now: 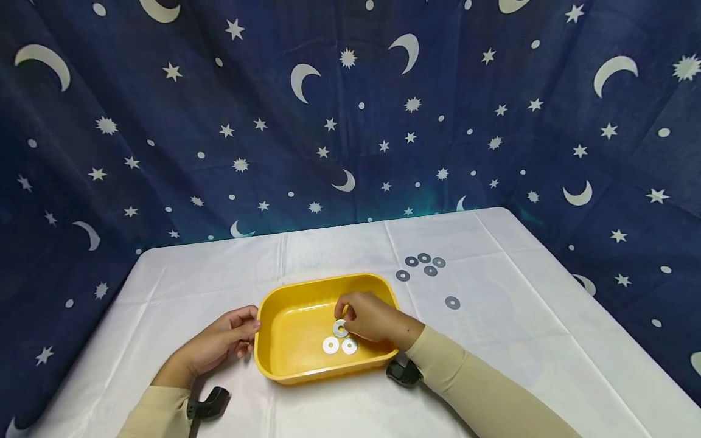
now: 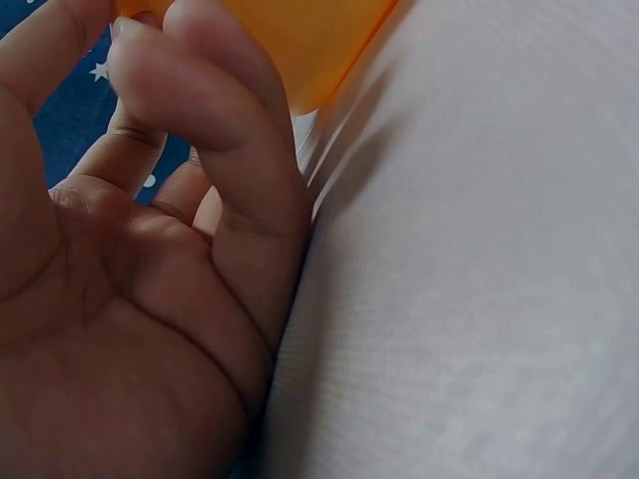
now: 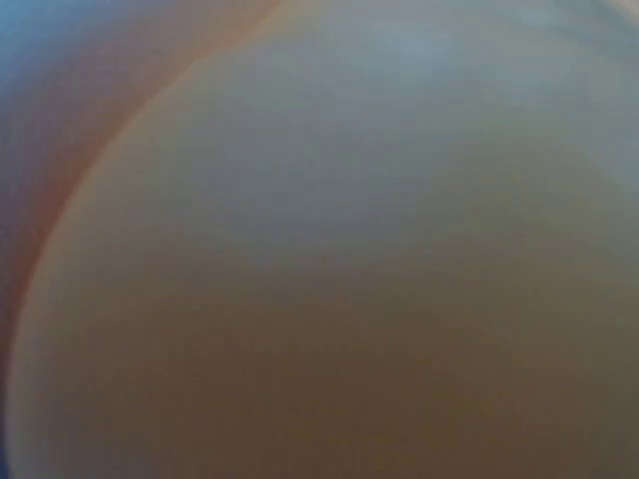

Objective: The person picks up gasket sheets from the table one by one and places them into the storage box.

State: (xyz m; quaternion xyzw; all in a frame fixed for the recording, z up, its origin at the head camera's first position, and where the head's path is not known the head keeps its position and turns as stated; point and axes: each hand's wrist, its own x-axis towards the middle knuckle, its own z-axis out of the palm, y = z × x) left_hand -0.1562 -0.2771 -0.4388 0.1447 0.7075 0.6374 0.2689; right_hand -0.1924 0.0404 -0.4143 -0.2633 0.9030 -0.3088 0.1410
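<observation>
Tray (image 1: 296, 334), long axis sideways, touches relaxed left hand (image 1: 219, 339); right hand (image 1: 372, 315) pinches a washer (image 1: 336, 328).

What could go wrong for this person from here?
The washer at the fingertips of the right grip might slip and land on the two others beside it. The left grip appears to touch only the left end of the yellow tray, so a bump elsewhere could shift it. The lone washer, apart from five more, might be brushed by the right sleeve.
</observation>
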